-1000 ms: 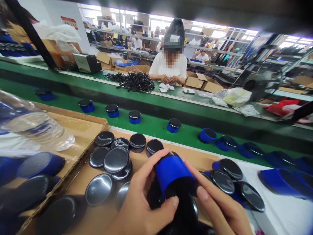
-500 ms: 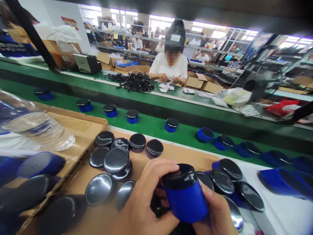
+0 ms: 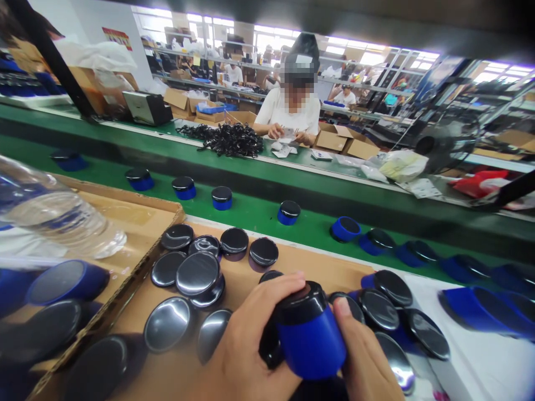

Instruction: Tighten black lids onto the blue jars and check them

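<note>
A blue cylindrical device with a glossy black cap (image 3: pixel 310 334) is held between my hands, cap up and slightly tilted. My left hand (image 3: pixel 246 334) wraps its left side, with the index finger lying across the edge of the cap. My right hand (image 3: pixel 368 351) grips the right side, the thumb up along the blue body; its other fingers are mostly hidden. Around my hands, several similar black-topped pieces (image 3: pixel 198 273) lie on the cardboard (image 3: pixel 301 262), some stacked. Further black-capped blue pieces (image 3: pixel 380 308) lie to the right of my right hand.
Blue and black pieces (image 3: pixel 289 211) stand in a row on a green conveyor belt (image 3: pixel 251 214). A clear water bottle (image 3: pixel 62 214) is at the left, by a cardboard tray edge (image 3: pixel 125 278). Across the belt, a co-worker (image 3: pixel 288 111) handles small white items behind a heap of black cables (image 3: pixel 229 139).
The device has turned in my hands, so the white lettering on its cap no longer shows. My right thumb has moved higher. The belt pieces have shifted slightly left.
</note>
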Available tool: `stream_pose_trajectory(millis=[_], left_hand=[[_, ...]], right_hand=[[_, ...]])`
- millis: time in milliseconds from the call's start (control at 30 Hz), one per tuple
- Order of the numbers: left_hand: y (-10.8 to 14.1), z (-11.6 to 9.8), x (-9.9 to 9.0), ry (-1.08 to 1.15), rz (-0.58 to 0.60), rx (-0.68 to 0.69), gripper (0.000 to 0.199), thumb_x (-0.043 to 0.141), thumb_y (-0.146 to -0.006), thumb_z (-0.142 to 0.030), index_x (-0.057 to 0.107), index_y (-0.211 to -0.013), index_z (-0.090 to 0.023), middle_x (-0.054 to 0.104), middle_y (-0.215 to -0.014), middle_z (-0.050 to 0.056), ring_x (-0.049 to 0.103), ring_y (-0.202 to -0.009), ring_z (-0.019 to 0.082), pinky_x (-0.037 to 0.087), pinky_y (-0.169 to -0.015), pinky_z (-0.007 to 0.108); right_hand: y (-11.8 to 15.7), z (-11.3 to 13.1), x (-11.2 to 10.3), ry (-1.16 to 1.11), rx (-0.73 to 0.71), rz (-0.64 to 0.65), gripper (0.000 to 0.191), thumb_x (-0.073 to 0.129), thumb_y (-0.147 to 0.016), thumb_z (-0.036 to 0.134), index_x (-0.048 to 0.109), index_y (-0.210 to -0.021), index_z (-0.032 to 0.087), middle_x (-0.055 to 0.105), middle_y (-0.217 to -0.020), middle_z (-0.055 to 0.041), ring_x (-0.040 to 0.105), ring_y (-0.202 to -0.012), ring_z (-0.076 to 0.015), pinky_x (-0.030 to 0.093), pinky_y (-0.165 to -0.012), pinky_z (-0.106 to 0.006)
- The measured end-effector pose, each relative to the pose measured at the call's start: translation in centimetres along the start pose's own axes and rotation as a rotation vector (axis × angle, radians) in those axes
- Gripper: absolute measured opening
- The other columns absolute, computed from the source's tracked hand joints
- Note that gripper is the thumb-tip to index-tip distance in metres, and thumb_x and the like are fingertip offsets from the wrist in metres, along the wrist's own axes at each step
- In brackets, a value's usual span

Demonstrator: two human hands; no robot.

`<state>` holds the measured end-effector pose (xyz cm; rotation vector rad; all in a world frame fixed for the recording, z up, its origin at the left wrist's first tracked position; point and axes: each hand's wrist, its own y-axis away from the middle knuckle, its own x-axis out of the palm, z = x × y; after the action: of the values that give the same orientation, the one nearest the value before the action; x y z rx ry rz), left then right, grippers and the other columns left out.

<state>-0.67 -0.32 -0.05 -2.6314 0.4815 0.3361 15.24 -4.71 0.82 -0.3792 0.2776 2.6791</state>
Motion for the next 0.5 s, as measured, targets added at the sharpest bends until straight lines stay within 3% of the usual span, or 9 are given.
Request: stream_pose_trajectory(millis=[67,200,267,367,500], left_hand=[[0.0,0.1,0.1,-0.047,-0.013,0.013,0.067,0.069,-0.081,-0.019,0.040,-0.138,-0.040,0.062,-0.138,-0.004,0.062,-0.126,0.018,0.050,-0.112,0.030],[0.0,0.5,0.3,-0.150,-0.009,0.065,0.070,0.064,-0.078,-0.011,0.038,-0.138,-0.034,0.059,-0.139,0.003,0.057,-0.130,0.023,0.050,-0.111,0.040],[0.0,0.6,0.3,-0.175,0.009,0.072,0.072,0.063,-0.075,-0.008,0.038,-0.137,-0.033,0.058,-0.137,0.004,0.057,-0.128,0.025,0.049,-0.110,0.043],[0.0,0.6,0.5,-0.194,0.033,0.059,0.073,0.063,-0.072,-0.007,0.038,-0.136,-0.033,0.057,-0.135,0.005,0.056,-0.126,0.027,0.049,-0.109,0.046],[0.1,0.5,0.6,-0.188,0.031,0.061,0.069,0.062,-0.075,-0.009,0.037,-0.135,-0.033,0.056,-0.134,0.006,0.058,-0.123,0.027,0.050,-0.106,0.046]], right_hand=[[-0.6,0.2,0.1,-0.011,-0.063,0.011,0.050,0.051,-0.092,0.069,0.079,-0.095,0.029,0.079,-0.102,-0.0007,0.073,-0.102,-0.0257,0.060,-0.087,-0.027],[-1.4,-0.4,0.0,0.003,-0.226,0.039,0.038,0.052,-0.098,0.056,0.068,-0.124,0.033,0.076,-0.116,0.0022,0.073,-0.100,-0.0144,0.057,-0.081,-0.014],[-1.2,-0.5,0.1,-0.038,-0.198,0.058,0.039,0.053,-0.098,0.056,0.063,-0.131,0.037,0.070,-0.128,0.0046,0.069,-0.113,-0.0123,0.055,-0.087,-0.011],[-0.1,-0.1,0.8,-0.139,-0.119,0.106,0.046,0.056,-0.093,0.064,0.062,-0.131,0.040,0.060,-0.142,0.0085,0.052,-0.135,-0.0148,0.046,-0.107,-0.019],[0.6,0.9,1.7,-0.233,-0.101,0.210,0.054,0.075,-0.080,0.060,0.063,-0.129,0.040,0.065,-0.137,0.0080,0.056,-0.132,-0.0158,0.046,-0.107,-0.018]])
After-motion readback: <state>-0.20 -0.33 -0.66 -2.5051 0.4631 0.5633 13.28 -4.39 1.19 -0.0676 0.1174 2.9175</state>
